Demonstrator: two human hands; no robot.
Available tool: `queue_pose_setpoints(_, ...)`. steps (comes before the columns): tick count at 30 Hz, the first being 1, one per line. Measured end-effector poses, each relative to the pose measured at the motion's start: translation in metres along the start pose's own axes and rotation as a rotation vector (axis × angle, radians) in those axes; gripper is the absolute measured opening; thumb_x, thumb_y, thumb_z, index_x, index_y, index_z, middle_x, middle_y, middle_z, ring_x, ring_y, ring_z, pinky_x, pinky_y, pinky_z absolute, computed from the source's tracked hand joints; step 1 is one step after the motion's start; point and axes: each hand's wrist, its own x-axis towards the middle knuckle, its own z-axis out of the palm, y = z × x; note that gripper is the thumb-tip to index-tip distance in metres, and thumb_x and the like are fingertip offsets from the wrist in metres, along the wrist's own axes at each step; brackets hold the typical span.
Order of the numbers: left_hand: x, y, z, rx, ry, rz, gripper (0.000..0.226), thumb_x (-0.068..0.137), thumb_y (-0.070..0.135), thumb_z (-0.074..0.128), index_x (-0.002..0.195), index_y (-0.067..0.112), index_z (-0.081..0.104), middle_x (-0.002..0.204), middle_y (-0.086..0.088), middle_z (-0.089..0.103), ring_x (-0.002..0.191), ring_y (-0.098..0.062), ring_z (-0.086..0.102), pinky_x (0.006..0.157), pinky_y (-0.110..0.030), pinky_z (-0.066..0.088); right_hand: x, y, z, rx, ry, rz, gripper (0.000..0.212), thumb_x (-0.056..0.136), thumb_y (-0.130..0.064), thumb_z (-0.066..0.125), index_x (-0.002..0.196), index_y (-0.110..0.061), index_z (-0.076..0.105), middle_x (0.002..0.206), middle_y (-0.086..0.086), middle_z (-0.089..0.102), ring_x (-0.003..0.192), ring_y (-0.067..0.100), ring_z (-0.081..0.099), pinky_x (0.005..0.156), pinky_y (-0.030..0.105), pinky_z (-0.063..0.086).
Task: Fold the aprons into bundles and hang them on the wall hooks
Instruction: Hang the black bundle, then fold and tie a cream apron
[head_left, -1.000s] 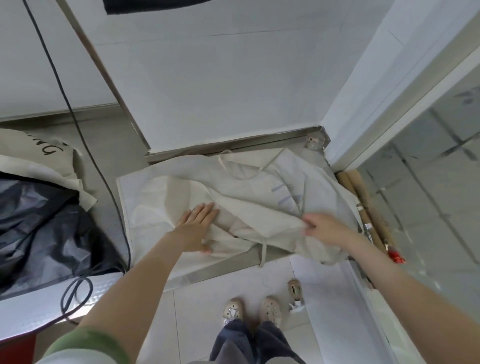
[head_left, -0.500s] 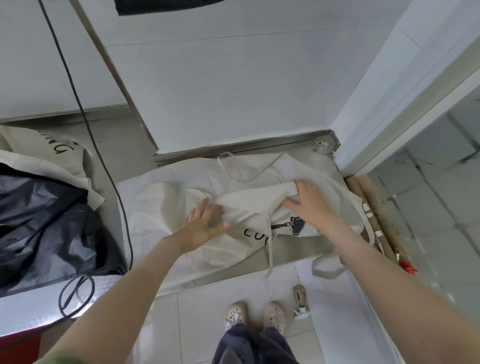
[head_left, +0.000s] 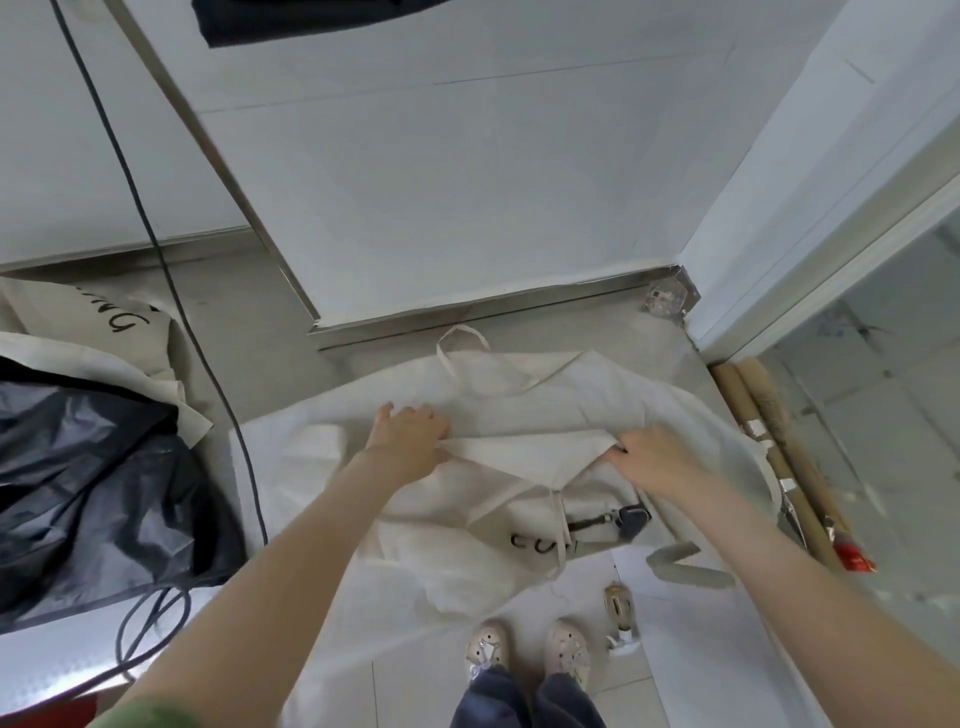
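A cream apron (head_left: 519, 400) lies spread on the steel counter (head_left: 291, 332) in front of me, its neck loop toward the wall. A flap of it is folded over the middle, and black lettering and a dark print show on the near part. My left hand (head_left: 410, 434) rests flat on the cloth at the flap's left end, fingers straight. My right hand (head_left: 654, 460) grips the flap's right corner with curled fingers. A strap hangs over the counter's front edge. No wall hook is in view.
A black plastic bag (head_left: 78, 493) and another cream cloth with lettering (head_left: 104, 317) lie at the left, with a black cable (head_left: 156, 249) running between. Cardboard tubes (head_left: 779, 457) lean at the right. Dark cloth (head_left: 311, 21) hangs overhead. My shoes (head_left: 530, 649) stand below.
My right hand carried the apron's right side over to the middle, turning up the printed face. My left hand slid from the near cloth up to the flap's left end.
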Motion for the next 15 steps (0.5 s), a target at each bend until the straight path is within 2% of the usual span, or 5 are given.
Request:
queue_pose_setpoints(2,-0.005,0.003,-0.002,-0.086,-0.092,0.053,0.022,0.1,0.032,0.04,0.113,0.025,0.056,0.12,-0.002,0.058,0.114,-0.025,0.051,0.094,-0.034,0.034,-0.002,0.003,-0.004,-0.143,-0.187,-0.009,0.027,0.095,-0.034,0.044,0.103,-0.014,0.061,0.102,0.002,0.063,0.093,0.02,0.057,0.08,0.03,0.047)
queue_pose_setpoints(5,-0.006,0.002,-0.003,-0.295,-0.132,0.052,0.021,0.101,0.029,0.037,0.102,0.024,0.057,0.113,-0.004,0.06,0.108,-0.026,0.054,0.083,-0.033,0.04,-0.004,-0.008,-0.022,-0.307,-0.424,-0.003,0.031,0.093,-0.044,0.049,0.09,-0.015,0.059,0.088,0.0,0.059,0.086,0.019,0.055,0.071,0.028,0.041)
queue_pose_setpoints(11,0.017,-0.005,-0.006,-0.477,0.254,-0.199,0.033,0.101,0.034,0.041,0.127,0.022,0.058,0.134,-0.006,0.043,0.124,-0.029,0.041,0.101,-0.037,0.032,0.03,-0.018,-0.033,0.184,0.159,-0.135,0.027,0.094,-0.014,0.049,0.116,-0.019,0.065,0.118,0.0,0.066,0.11,0.022,0.059,0.088,0.029,0.043)
queue_pose_setpoints(13,0.024,-0.008,-0.001,-0.438,0.236,-0.24,0.032,0.099,0.034,0.043,0.125,0.021,0.057,0.142,-0.006,0.036,0.129,-0.029,0.035,0.107,-0.037,0.025,0.044,-0.02,-0.027,0.059,0.156,-0.154,0.033,0.091,-0.023,0.053,0.124,-0.027,0.055,0.127,-0.001,0.06,0.114,0.023,0.056,0.093,0.034,0.045)
queue_pose_setpoints(15,0.03,-0.01,0.003,-0.468,0.21,-0.265,0.03,0.098,0.032,0.045,0.123,0.02,0.056,0.14,-0.006,0.035,0.127,-0.03,0.035,0.106,-0.038,0.025,0.051,-0.027,-0.018,-0.077,-0.012,-0.178,0.051,0.09,-0.033,0.059,0.137,-0.031,0.041,0.14,-0.001,0.046,0.126,0.025,0.045,0.099,0.036,0.04)
